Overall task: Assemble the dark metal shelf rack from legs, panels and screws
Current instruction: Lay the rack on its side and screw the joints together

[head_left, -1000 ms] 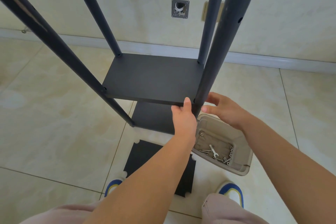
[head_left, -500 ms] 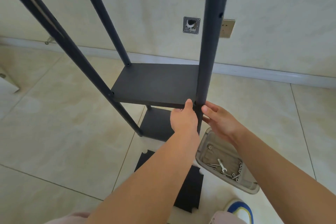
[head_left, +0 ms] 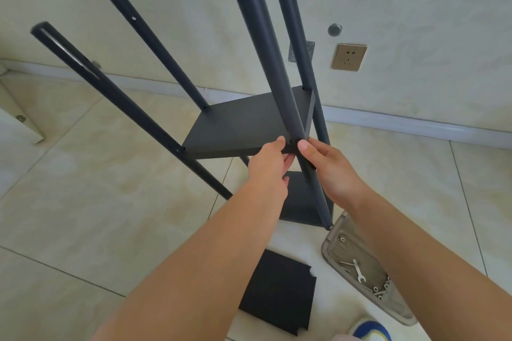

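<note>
Your left hand (head_left: 270,162) pinches the front edge of the upper panel (head_left: 243,126), thumb on top, likely steadying it so its corner meets the hole in the near leg (head_left: 266,44). Your right hand (head_left: 329,167) wraps that leg just below the joint. 4 legs stand on the floor; a spare panel (head_left: 279,293) lies below. No readable writing.

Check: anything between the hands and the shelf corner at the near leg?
Nothing visible. The left hand grips the shelf panel edge and the right hand holds the near leg at that corner; both already touch it.
</note>
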